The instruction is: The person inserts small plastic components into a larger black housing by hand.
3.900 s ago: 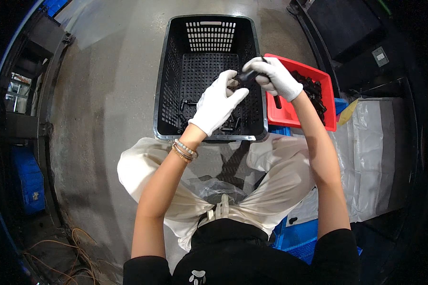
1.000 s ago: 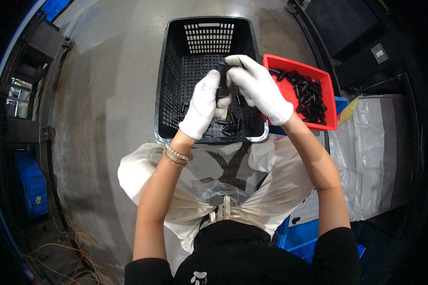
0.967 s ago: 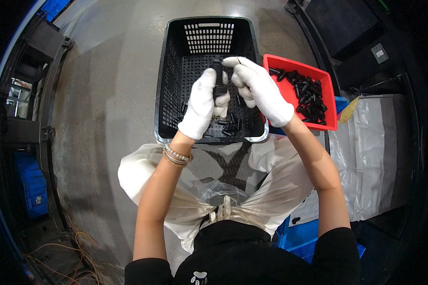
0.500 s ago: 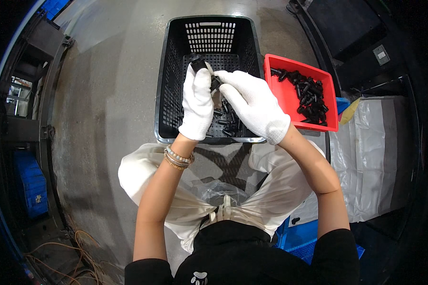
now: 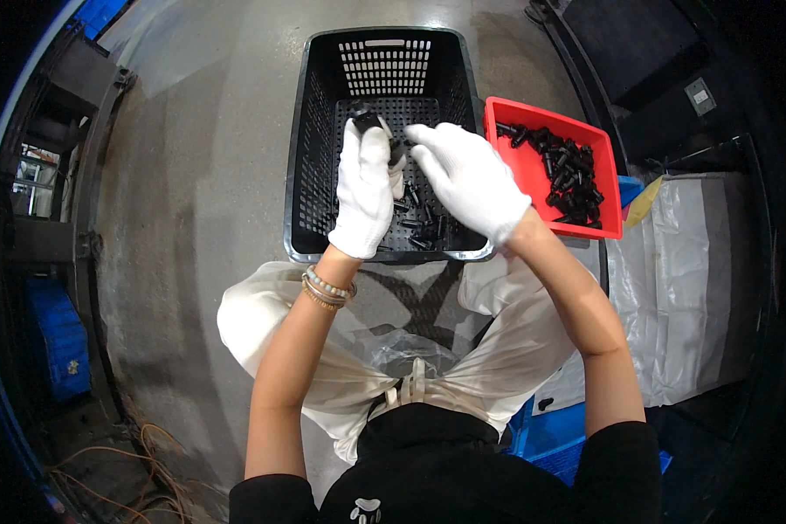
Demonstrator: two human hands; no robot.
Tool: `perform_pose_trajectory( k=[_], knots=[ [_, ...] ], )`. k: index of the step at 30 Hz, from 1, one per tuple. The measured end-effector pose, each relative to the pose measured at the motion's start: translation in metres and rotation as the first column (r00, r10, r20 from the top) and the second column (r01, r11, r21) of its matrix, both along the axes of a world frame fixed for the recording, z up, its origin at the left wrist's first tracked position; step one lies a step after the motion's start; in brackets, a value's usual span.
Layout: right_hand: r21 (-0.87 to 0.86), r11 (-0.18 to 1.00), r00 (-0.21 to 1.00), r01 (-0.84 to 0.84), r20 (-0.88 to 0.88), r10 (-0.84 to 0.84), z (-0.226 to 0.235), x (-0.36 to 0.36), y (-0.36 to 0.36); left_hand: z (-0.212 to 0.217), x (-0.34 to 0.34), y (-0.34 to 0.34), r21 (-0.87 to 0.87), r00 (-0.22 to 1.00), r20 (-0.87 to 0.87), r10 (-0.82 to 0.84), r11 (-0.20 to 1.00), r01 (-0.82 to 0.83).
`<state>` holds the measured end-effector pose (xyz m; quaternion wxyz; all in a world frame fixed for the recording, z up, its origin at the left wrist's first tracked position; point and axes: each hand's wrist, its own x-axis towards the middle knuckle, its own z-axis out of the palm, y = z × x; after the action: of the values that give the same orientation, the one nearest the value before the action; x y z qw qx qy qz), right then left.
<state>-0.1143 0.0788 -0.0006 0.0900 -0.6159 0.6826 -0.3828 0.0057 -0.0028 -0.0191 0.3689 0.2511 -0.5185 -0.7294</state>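
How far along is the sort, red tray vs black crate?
Partway. Done: a few small black parts already lie on the floor of the black crate. In hand: the left hand grips a black part over the crate, the right hand open beside it. Left: the red tray still holds a sizeable pile of black parts.

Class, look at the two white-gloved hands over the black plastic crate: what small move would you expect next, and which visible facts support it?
Probably the left hand opens its grip and drops the small black part into the black plastic crate. It holds the part directly above the crate floor, where similar black parts already lie. The right hand hovers beside it, seemingly empty, with the red tray of black parts close to its right.
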Motion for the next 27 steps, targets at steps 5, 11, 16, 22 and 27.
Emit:
perform_pose_trajectory(
  k=[5,11,16,22,27],
  knots=[
    [0.165,0.964,0.973,0.209,-0.139,-0.187,-0.025,-0.046,-0.005,0.005,0.000,-0.003,0.013,0.999,-0.039,-0.019,1.000,0.020],
    [0.290,0.894,0.932,0.341,0.020,-0.362,-0.050,-0.110,-0.006,-0.007,-0.004,-0.011,-0.185,0.963,0.260,0.066,0.983,-0.017],
    [0.281,0.776,0.822,0.564,-0.279,-0.496,-0.140,-0.217,0.039,-0.043,-0.011,-0.020,-0.528,0.865,0.443,0.235,0.848,0.040],
    [0.615,0.635,0.877,0.469,-0.235,-0.420,-0.170,-0.212,0.049,-0.041,-0.001,-0.023,-0.537,0.835,0.510,0.206,0.835,0.122],
    [0.697,0.618,0.896,0.365,-0.084,-0.436,-0.188,-0.187,0.022,-0.040,-0.001,-0.016,-0.554,0.822,0.547,0.158,0.805,0.214]
  ],
)
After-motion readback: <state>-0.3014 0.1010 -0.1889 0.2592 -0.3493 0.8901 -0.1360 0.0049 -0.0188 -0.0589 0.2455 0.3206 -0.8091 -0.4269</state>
